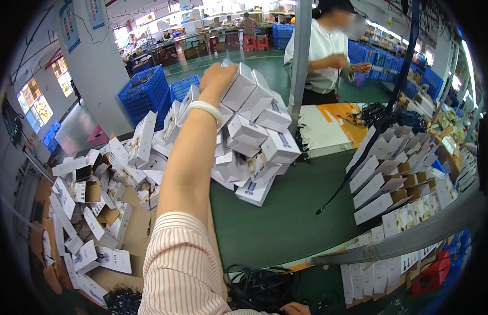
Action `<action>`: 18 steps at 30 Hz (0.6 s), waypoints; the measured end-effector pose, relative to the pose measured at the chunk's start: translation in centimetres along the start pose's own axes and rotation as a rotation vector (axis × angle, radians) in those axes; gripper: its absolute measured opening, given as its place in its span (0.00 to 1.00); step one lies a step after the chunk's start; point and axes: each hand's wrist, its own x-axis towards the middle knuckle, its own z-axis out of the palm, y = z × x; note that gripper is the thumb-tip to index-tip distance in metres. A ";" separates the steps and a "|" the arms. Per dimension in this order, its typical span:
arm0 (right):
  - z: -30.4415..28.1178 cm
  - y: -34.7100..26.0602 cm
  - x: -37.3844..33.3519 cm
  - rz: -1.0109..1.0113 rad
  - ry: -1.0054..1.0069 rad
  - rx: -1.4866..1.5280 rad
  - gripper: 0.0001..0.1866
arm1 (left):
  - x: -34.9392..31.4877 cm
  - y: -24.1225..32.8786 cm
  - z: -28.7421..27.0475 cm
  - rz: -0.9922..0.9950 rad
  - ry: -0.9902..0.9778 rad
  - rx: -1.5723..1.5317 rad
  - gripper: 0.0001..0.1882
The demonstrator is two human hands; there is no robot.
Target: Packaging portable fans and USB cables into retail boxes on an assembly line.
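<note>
My left hand [216, 80] reaches far out to the top of a heap of small white cardboard boxes. Its fingers curl over the left edge of a white box [238, 90] and grip it; the fingertips are partly hidden behind it. The other white boxes [247, 130] lie piled at angles on the green belt [278, 223]. Only part of my right hand [296, 309] shows at the lower edge, its fingers bent together beside a bundle of black cables [259, 287]. Whatever it may hold is out of sight.
Open white boxes [99, 220] lie jumbled in a large carton at left. Rows of upright open boxes [383, 184] stand at right, behind a grey metal rail [391, 244]. A metal post [300, 63] rises beside the heap. Across the table stands a co-worker [320, 52]. Blue crates [147, 94] stand beyond.
</note>
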 end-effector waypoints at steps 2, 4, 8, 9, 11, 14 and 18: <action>0.0 -0.7 -0.5 0.226 -0.063 0.137 0.11 | -0.7 -1.4 -1.1 0.097 0.019 -0.083 0.31; 0.2 -2.2 -0.4 0.145 -0.031 0.136 0.10 | -1.9 -3.1 -3.1 0.163 0.082 -0.185 0.26; -1.1 -7.9 -1.2 0.165 0.085 0.289 0.11 | -9.7 -7.9 -9.8 0.019 0.025 -0.686 0.22; -1.2 -8.3 -1.1 0.195 0.116 0.371 0.11 | -12.3 -10.0 -10.9 0.093 -0.028 -0.840 0.23; -2.7 -4.4 -0.5 0.051 0.113 0.428 0.11 | -18.0 -14.5 -12.6 0.071 -0.215 -1.371 0.32; -3.0 -8.7 1.4 -0.056 0.030 0.615 0.12 | -29.7 -21.0 -13.5 0.006 -0.375 -1.711 0.39; -3.1 -19.1 3.8 -0.255 -0.128 1.121 0.13 | -43.6 -28.4 -11.8 -0.288 -0.392 -1.873 0.45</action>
